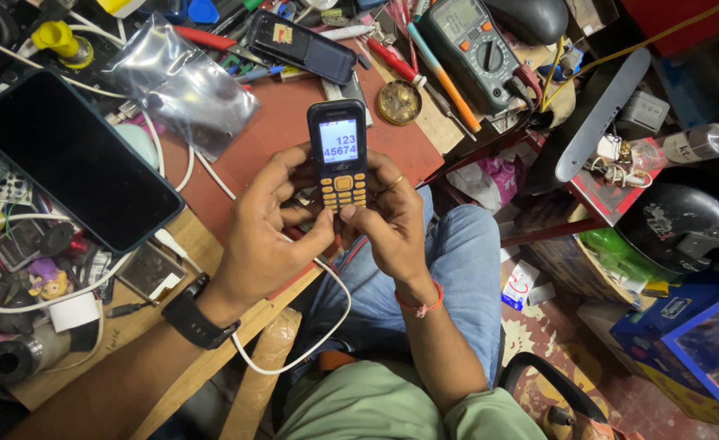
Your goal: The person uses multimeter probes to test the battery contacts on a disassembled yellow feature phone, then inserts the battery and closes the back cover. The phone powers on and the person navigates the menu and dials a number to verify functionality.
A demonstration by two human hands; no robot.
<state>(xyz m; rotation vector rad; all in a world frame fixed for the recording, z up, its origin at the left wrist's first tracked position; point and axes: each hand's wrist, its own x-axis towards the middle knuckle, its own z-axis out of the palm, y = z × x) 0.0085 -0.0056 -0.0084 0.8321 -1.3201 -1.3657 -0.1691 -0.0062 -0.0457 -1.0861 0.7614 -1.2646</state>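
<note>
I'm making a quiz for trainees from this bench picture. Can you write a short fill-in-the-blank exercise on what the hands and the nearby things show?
1. Both hands, left hand and right hand, hold a small keypad ____ with orange keys.
2. The phone's screen is ____, showing digits.
3. The left wrist wears a black ____.
4. On the bench left of the hands lies a large dark tablet with its screen ____.

Missing words: phone; lit; watch; off

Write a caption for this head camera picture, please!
Both hands, left and right, hold a lit keypad phone above a cluttered workbench.
</note>
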